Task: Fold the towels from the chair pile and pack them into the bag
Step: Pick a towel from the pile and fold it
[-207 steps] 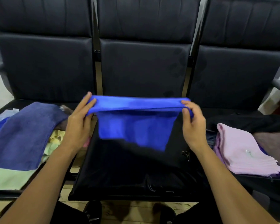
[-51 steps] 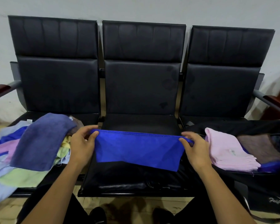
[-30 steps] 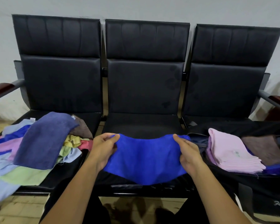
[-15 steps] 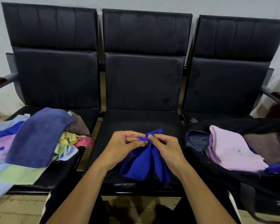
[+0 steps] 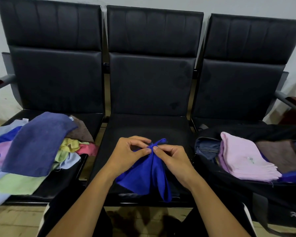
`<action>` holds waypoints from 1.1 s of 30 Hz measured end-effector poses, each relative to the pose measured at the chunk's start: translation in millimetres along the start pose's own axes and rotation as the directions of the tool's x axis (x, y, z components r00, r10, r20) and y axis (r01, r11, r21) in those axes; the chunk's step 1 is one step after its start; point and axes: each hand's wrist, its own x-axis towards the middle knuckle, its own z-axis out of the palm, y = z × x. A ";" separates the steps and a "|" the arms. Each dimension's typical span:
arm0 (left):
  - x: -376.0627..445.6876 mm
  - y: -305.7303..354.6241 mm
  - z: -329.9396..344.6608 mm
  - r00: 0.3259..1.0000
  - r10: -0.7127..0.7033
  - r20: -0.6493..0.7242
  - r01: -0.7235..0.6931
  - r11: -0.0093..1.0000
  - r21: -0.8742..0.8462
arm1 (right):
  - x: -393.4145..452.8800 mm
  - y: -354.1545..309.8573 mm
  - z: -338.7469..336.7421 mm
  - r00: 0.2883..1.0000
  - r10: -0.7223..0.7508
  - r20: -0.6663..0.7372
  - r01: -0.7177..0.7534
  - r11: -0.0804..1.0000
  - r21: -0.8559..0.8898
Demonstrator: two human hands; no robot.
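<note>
- Left hand (image 5: 132, 152) and right hand (image 5: 172, 157) pinch blue towel (image 5: 143, 178), corners together, mid-fold.
- Left of fingers: unfolded pile (image 5: 32, 151); right: bag (image 5: 246, 189) partly packed.

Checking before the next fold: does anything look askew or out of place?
The blue towel hangs bunched and uneven from both hands, left and right, pinched at one point over the middle seat, not flat.

Towel pile (image 5: 34, 147) on left seat, bag (image 5: 246, 190) on right seat, held towel (image 5: 145, 177) between.
</note>
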 end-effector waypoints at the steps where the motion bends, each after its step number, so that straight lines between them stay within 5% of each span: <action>1: -0.1 0.3 1.2 1.000 0.002 0.002 -0.002 1.000 -0.005 | -0.4 0.0 -0.9 1.000 0.004 0.016 -0.005 1.000 0.008; 7: -0.3 -1.5 8.0 0.999 0.012 -0.035 -0.013 0.999 -0.033 | -2.8 2.0 -1.0 0.989 -0.124 0.078 0.129 0.990 -0.059; 11: 0.8 -4.9 13.4 1.000 0.025 -0.018 -0.026 0.999 -0.020 | 3.0 13.4 4.0 0.985 -0.173 0.012 0.170 0.949 -0.265; 15: 3.0 -7.3 11.8 0.998 0.044 0.035 -0.044 0.999 -0.010 | 7.2 11.6 5.7 0.983 -0.161 -0.089 0.138 0.966 -0.219; 20: 3.6 -23.7 -7.4 0.947 -0.176 0.268 0.059 0.918 0.393 | 10.9 4.3 1.0 0.955 -0.076 -0.287 0.062 0.996 -0.056; 23: 3.9 -23.1 -14.9 0.976 -0.208 0.069 0.156 0.880 0.449 | 14.8 5.3 -9.1 0.918 -0.040 -0.394 0.008 0.997 -0.083; 26: 2.4 -12.8 -21.0 0.986 -0.093 -0.135 0.121 0.968 0.220 | 15.4 9.2 -15.7 0.888 -0.055 -0.457 -0.063 0.969 -0.239; 29: -1.4 -3.6 -25.3 0.989 -0.027 -0.146 0.031 0.999 0.030 | 18.0 13.8 -19.9 0.877 -0.031 -0.479 -0.083 0.973 -0.216; 33: -3.3 -2.6 -21.6 0.989 0.030 -0.147 -0.012 0.992 0.124 | 18.2 14.0 -20.6 0.914 -0.065 -0.402 -0.015 0.981 -0.194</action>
